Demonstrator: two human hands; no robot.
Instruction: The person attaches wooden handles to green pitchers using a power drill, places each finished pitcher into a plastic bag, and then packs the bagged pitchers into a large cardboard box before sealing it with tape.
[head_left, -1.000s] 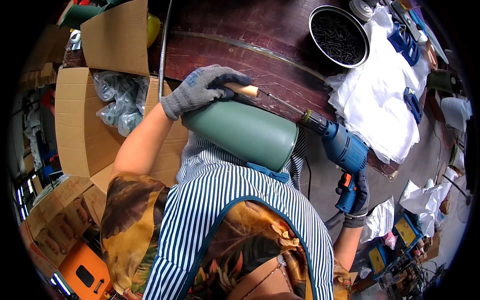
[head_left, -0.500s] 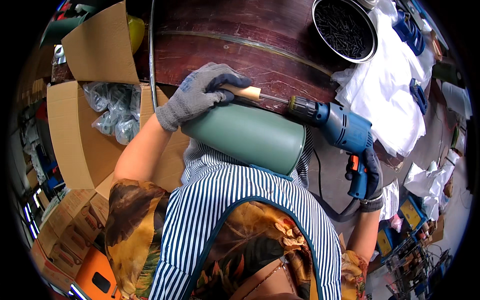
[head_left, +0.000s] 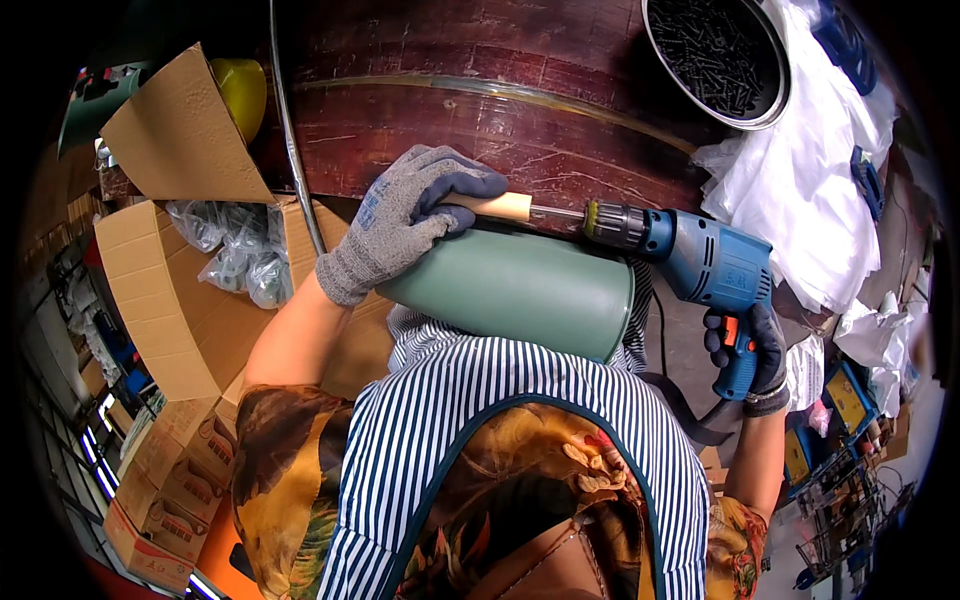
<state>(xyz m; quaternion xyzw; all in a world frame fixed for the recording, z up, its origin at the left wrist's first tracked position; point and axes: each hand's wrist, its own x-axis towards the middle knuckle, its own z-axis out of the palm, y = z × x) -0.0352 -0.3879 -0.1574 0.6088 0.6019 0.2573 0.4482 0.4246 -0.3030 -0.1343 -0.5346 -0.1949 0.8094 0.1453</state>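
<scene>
A green cylinder (head_left: 515,290) lies sideways across my lap. My left hand (head_left: 410,220), in a grey knitted glove with dark fingertips, rests on its left end. The fingers of that hand are closed round a pale wooden handle (head_left: 505,206) along the cylinder's far side. From the handle's right end a thin metal rod (head_left: 557,212) runs into the chuck of a blue power drill (head_left: 715,258). My right hand (head_left: 768,350), gloved too, is wrapped round the drill's grip, with fingertips near the orange trigger. Whatever the left palm covers is hidden.
Dark red worn tabletop (head_left: 430,130) spans the far side. A round tin of dark screws (head_left: 715,60) stands there, beside white plastic sheeting (head_left: 800,190). An open cardboard box (head_left: 150,290) with clear plastic-wrapped items (head_left: 240,255) sits left, near a metal rod (head_left: 290,140).
The whole view has shifted, so most things appear a little farther right. My left hand keeps its grip on the handle. More fingers of my right hand show beside the trigger.
</scene>
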